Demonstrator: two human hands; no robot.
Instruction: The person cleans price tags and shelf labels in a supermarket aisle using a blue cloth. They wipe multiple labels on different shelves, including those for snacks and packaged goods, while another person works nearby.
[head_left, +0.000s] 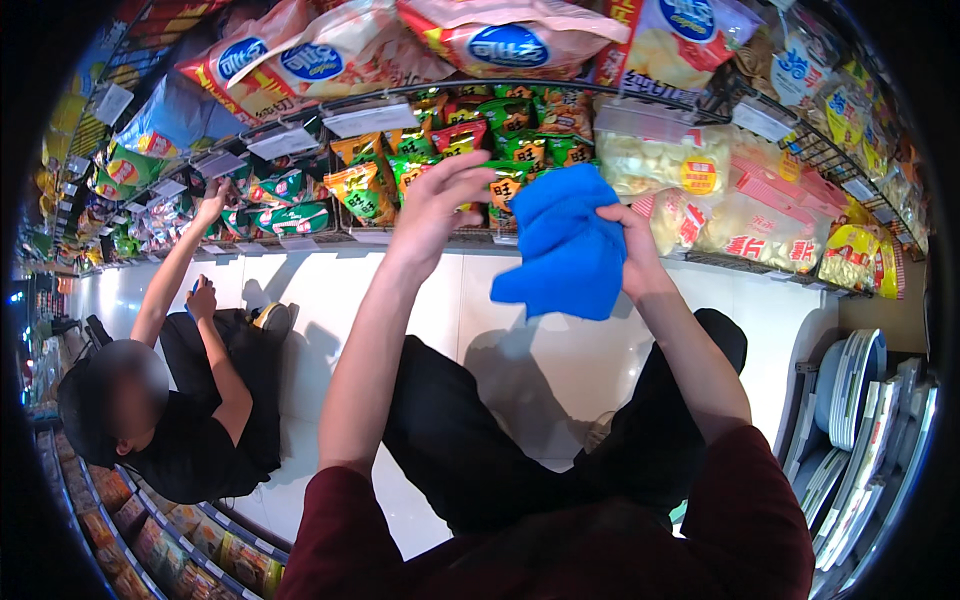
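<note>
My right hand (637, 251) grips a bright blue cloth (570, 244) by its upper right edge; the cloth hangs in folds in front of the lower shelf. To its left, my left hand (442, 206) is raised with its fingers apart, holding nothing. Small green, orange and red snack bags (521, 142) stand in rows in a wire basket just beyond my left hand. Clear bags of pale snacks (664, 161) lie on the same shelf beyond and right of the cloth. Larger pink chip bags (510, 45) rest on the shelf above.
At the left a person (217, 420) in black crouches, one hand at the shelf, the other on something blue. Black wire shelf edges with price tag holders (371, 118) curve across the top. Stacked plates (855, 390) stand at the right. Packaged goods (244, 562) fill shelves at the lower left.
</note>
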